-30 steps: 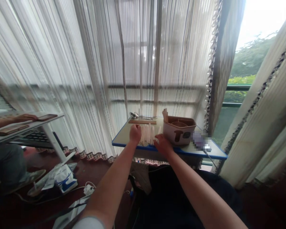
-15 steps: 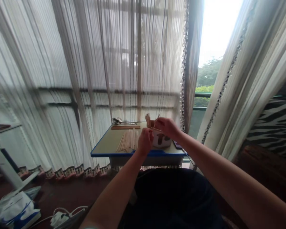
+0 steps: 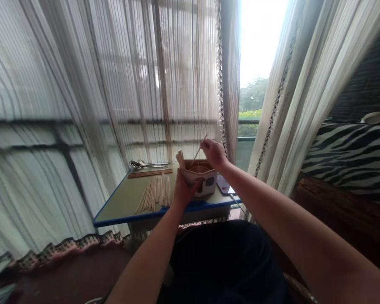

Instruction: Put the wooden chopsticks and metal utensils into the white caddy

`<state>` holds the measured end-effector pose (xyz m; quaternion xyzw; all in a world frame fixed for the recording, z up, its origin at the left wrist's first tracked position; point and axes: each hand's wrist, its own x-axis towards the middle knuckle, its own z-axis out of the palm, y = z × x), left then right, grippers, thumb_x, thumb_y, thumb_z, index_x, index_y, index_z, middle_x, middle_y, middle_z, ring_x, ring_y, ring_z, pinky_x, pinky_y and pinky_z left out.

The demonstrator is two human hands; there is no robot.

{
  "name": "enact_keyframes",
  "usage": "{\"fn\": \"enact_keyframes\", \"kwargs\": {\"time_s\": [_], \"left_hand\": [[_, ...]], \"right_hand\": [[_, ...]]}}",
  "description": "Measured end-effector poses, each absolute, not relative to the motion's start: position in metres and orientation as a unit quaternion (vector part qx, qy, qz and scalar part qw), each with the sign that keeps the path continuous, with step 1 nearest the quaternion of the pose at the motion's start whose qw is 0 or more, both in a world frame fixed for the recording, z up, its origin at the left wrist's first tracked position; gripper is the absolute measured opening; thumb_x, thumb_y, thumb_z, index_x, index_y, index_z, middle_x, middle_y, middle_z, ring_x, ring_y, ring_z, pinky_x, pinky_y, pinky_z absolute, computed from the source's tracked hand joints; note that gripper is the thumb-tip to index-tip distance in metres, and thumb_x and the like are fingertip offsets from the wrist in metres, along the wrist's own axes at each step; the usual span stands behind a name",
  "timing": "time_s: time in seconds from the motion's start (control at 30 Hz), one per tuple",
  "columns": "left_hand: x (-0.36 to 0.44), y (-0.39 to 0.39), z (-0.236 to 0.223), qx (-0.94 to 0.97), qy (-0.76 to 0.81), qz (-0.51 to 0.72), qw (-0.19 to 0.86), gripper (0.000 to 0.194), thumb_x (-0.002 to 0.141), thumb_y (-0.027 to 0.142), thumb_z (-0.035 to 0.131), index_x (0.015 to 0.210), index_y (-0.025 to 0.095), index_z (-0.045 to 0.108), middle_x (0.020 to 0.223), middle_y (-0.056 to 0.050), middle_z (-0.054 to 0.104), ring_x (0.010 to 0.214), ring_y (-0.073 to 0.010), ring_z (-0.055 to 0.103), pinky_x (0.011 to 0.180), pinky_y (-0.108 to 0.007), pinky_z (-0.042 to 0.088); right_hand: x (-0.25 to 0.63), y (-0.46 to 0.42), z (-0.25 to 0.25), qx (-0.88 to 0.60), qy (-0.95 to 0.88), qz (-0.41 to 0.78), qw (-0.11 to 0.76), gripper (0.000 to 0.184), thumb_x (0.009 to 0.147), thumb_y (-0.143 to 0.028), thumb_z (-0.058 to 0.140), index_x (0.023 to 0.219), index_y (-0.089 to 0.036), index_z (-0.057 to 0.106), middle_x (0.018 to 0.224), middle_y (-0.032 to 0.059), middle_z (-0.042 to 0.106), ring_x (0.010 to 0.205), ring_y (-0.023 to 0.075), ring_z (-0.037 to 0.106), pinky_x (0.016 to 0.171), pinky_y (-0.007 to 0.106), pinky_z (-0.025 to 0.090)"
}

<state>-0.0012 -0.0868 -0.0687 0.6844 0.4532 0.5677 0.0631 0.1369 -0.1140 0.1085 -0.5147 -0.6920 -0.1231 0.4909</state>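
My right hand pinches a light wooden chopstick, tilted, its lower end down at the opening of a box-shaped utensil holder. The holder is whitish with dark printed patches and stands at the table's right part. Gripping its left front corner is my left hand, thumb across the front. Several light chopsticks stand bunched in the holder's left side. To the left, more light chopsticks lie fanned out on the table.
Brown chopsticks and metal ladles lie at the back left of the blue-edged table. A phone is right of the holder. Sheer curtains hang close behind the table.
My right hand has risen out of the holder's opening with a chopstick. My left hand has gone from a fist before the holder to gripping its corner. The view has shifted right.
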Motion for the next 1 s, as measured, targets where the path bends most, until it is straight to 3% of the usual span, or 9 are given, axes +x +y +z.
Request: {"fn": "enact_keyframes", "kwargs": {"time_s": [0.13, 0.33, 0.53, 0.83, 1.0], "left_hand": [[0.001, -0.091, -0.066, 0.678, 0.483, 0.545, 0.098, 0.112, 0.062, 0.051, 0.069, 0.143, 0.009, 0.003, 0.139, -0.022, 0.037, 0.128, -0.0303, 0.039, 0.102, -0.041, 0.039], [0.002, -0.1, -0.059, 0.68, 0.502, 0.527, 0.091, 0.103, 0.063, 0.053, 0.068, 0.14, 0.011, 0.014, 0.133, -0.02, 0.045, 0.121, -0.03, 0.046, 0.094, -0.038, 0.045], [0.002, -0.103, -0.056, 0.675, 0.509, 0.526, 0.094, 0.097, 0.065, 0.049, 0.069, 0.139, 0.011, 0.019, 0.131, -0.018, 0.048, 0.118, -0.0294, 0.049, 0.093, -0.037, 0.045], [0.003, -0.103, -0.056, 0.646, 0.554, 0.517, 0.096, 0.098, 0.064, 0.05, 0.069, 0.14, 0.013, 0.019, 0.131, -0.018, 0.049, 0.117, -0.0295, 0.051, 0.092, -0.036, 0.045], [0.003, -0.104, -0.056, 0.639, 0.557, 0.523, 0.089, 0.096, 0.063, 0.049, 0.07, 0.139, 0.016, 0.023, 0.128, -0.015, 0.053, 0.114, -0.0285, 0.053, 0.091, -0.035, 0.046]], "right_hand": [[0.13, -0.089, 0.085, -0.545, -0.703, -0.09, 0.447, 0.025, 0.085, -0.033, 0.048, 0.081, -0.017, 0.067, 0.076, 0.0049, 0.067, 0.07, 0.0143, 0.057, 0.063, 0.024, 0.036], [0.121, -0.065, 0.062, -0.59, -0.715, -0.029, 0.374, 0.019, 0.079, -0.033, 0.057, 0.079, -0.019, 0.07, 0.08, 0.0066, 0.069, 0.075, 0.017, 0.059, 0.067, 0.026, 0.04], [0.116, -0.056, 0.06, -0.606, -0.72, 0.008, 0.338, 0.015, 0.075, -0.029, 0.061, 0.078, -0.019, 0.072, 0.075, 0.0057, 0.069, 0.068, 0.015, 0.06, 0.064, 0.025, 0.041], [0.102, -0.061, 0.067, -0.617, -0.703, 0.032, 0.353, 0.013, 0.071, -0.028, 0.065, 0.074, -0.017, 0.072, 0.074, 0.0076, 0.068, 0.07, 0.0175, 0.062, 0.068, 0.027, 0.044], [0.092, -0.057, 0.074, -0.615, -0.678, 0.046, 0.401, 0.016, 0.072, -0.024, 0.064, 0.083, -0.015, 0.071, 0.088, 0.009, 0.07, 0.083, 0.0176, 0.062, 0.075, 0.026, 0.044]]}}
